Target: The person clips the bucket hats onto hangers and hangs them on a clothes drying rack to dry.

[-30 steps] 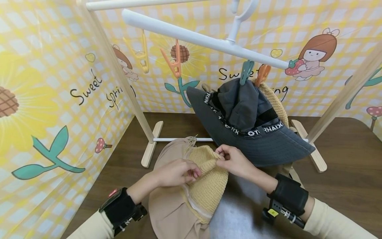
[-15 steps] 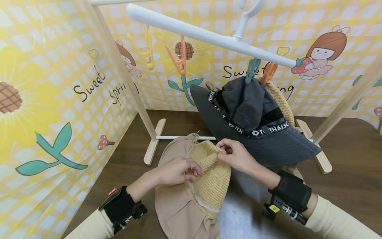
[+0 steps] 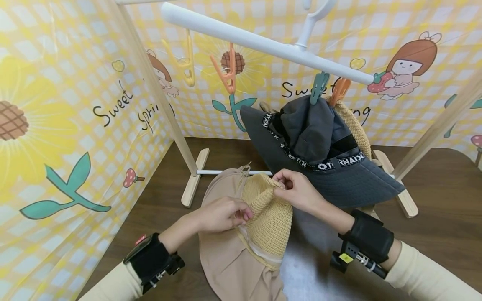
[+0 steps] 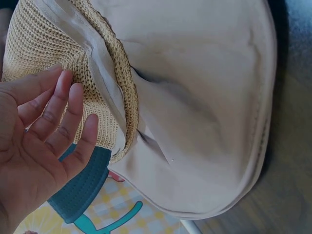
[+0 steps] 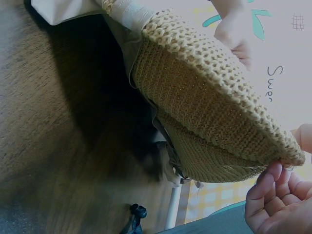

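Observation:
A sun hat (image 3: 273,221) with a knitted straw crown and a wide beige cloth brim (image 4: 195,112) is held over the table. My right hand (image 3: 299,190) pinches a fold at the top of the crown between thumb and fingers; in the right wrist view the straw crown (image 5: 204,117) stretches out from these fingertips (image 5: 275,170). Beside the crown, my left hand (image 3: 224,214) hovers with loosely bent fingers. The left wrist view shows its fingertips (image 4: 63,80) close to the straw and nothing between them.
Behind, a dark grey bucket hat (image 3: 308,138) hangs by a green clothespin (image 3: 319,88), a straw hat (image 3: 354,125) partly hidden behind it near an orange clothespin (image 3: 340,92). Yellow (image 3: 186,62) and light orange (image 3: 227,73) clothespins hang on the white hanger (image 3: 260,42). Wooden posts (image 3: 437,133) flank them.
The head view has shifted slightly, so the scene sits a little further right. Both hands keep nearly the same pose at the sun hat, the right still pinching the crown.

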Action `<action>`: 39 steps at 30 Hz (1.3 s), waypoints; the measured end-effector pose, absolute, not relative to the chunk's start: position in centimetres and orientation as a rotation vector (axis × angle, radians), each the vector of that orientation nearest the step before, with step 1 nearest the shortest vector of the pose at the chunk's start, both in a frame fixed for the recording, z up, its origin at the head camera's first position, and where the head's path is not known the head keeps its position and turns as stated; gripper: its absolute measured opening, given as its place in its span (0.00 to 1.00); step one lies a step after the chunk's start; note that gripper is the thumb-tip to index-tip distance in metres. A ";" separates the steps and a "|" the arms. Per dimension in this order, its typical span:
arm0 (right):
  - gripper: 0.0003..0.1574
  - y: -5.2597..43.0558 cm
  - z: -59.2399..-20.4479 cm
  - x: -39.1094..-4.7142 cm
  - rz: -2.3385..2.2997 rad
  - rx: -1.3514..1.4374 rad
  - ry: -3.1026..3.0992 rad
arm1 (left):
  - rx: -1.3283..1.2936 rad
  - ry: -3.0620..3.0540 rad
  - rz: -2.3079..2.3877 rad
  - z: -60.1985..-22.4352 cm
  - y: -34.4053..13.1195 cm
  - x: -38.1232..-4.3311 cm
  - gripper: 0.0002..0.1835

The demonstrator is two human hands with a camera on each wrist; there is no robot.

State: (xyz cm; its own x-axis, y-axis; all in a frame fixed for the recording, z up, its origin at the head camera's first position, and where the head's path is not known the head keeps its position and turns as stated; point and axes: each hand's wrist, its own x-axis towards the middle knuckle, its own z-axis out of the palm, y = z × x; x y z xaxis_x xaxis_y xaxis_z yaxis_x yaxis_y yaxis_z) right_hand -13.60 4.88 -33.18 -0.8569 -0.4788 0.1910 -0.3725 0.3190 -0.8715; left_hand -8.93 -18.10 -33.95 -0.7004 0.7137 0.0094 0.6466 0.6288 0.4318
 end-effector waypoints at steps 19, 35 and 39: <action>0.10 4.5 -32.1 -13.6 -1.577 -0.833 2.477 | 1.125 2.709 0.583 -33.7 -18.3 -8.9 0.07; 0.09 4.4 -31.3 -13.7 -1.582 -0.860 2.508 | 1.126 2.716 0.598 -33.6 -18.5 -8.7 0.08; 0.09 4.4 -31.1 -13.7 -1.597 -0.867 2.497 | 1.137 2.718 0.602 -33.7 -18.5 -8.7 0.08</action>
State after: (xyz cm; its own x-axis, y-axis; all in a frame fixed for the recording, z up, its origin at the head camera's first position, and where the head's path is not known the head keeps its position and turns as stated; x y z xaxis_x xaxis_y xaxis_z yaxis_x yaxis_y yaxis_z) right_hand -13.70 4.44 -31.08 -0.8411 -0.4810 0.2473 -0.4263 0.3081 -0.8505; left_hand -8.70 -18.50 -33.68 -0.7064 0.7072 0.0299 0.6536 0.6355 0.4110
